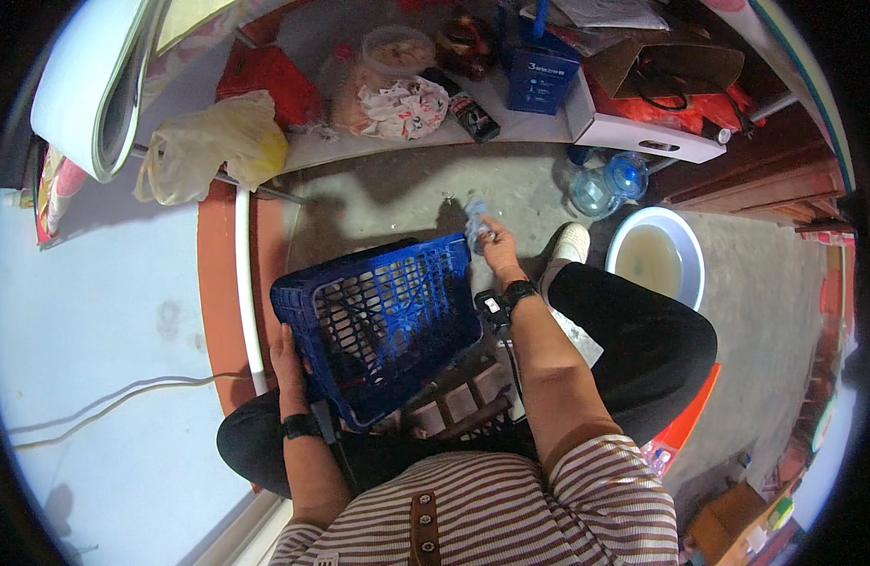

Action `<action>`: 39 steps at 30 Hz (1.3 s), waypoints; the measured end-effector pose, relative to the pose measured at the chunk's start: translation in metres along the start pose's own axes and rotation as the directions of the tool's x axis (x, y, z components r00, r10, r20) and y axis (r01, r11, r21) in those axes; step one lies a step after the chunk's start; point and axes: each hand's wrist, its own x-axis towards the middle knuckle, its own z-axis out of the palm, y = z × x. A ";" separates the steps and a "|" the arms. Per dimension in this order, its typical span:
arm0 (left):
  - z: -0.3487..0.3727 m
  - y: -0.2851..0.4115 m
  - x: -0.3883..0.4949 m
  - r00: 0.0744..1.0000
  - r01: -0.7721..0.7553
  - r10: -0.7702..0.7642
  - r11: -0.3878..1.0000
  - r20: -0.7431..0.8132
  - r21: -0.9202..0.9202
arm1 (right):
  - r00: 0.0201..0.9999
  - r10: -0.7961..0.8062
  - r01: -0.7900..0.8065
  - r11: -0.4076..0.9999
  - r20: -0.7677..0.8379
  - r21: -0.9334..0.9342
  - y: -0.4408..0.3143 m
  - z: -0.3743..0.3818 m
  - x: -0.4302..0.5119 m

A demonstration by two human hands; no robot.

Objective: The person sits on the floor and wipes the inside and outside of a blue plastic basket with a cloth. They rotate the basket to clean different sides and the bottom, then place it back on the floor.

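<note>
A blue plastic basket (399, 318) with openwork sides is tilted in front of me, over my lap. My left hand (288, 357) grips its left edge, with part of the fingers hidden behind the rim. Beyond the basket's upper right corner, my right hand (501, 247) holds a crumpled greyish-blue cloth or piece of plastic (476, 219); the material cannot be told for sure. Both wrists carry black bands. Below the basket, pale blocks or slats (460, 403) show near my lap.
A white basin (695, 265) of murky water stands right of my shoe. Blue-tinted plastic bottles (598, 191) stand beyond it. A low shelf (527, 131) ahead bears bags, a blue box (541, 78) and a black bottle (475, 120). A white pipe (245, 283) runs along the left wall.
</note>
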 end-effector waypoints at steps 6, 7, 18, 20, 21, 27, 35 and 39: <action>0.004 0.004 -0.003 0.999 0.020 -0.017 0.996 -0.032 0.086 | 0.991 -0.125 0.117 0.984 -0.053 -0.134 0.017 0.005 -0.041; 0.005 0.005 -0.003 0.999 0.035 -0.034 0.992 -0.014 0.121 | 0.993 -0.088 0.076 0.985 -0.079 -0.152 0.018 0.002 -0.047; 0.003 0.002 -0.003 0.999 0.019 -0.031 0.948 0.035 0.318 | 0.929 0.256 -0.270 0.963 -0.269 -0.017 0.016 -0.002 -0.092; 0.003 0.003 -0.004 0.996 0.082 -0.089 0.965 0.014 0.249 | 0.954 0.276 -0.298 0.879 -0.113 -0.373 0.022 -0.004 -0.105; 0.004 0.003 -0.005 0.996 0.088 -0.090 0.975 0.002 0.203 | 0.949 0.315 -0.286 0.850 -0.008 -0.442 0.026 -0.006 -0.111; 0.001 -0.007 0.000 0.997 0.076 -0.076 0.992 -0.009 0.105 | 0.916 0.192 -0.234 0.969 -0.352 -0.081 0.037 -0.017 -0.063; 0.002 -0.002 0.000 0.997 0.074 -0.070 0.985 -0.033 0.158 | 0.910 0.357 -0.170 0.785 0.211 -0.596 0.049 -0.015 -0.069; 0.008 0.008 -0.006 0.989 0.112 -0.107 0.993 -0.103 0.043 | 0.842 0.479 -0.386 0.856 0.248 -0.343 0.076 -0.052 -0.072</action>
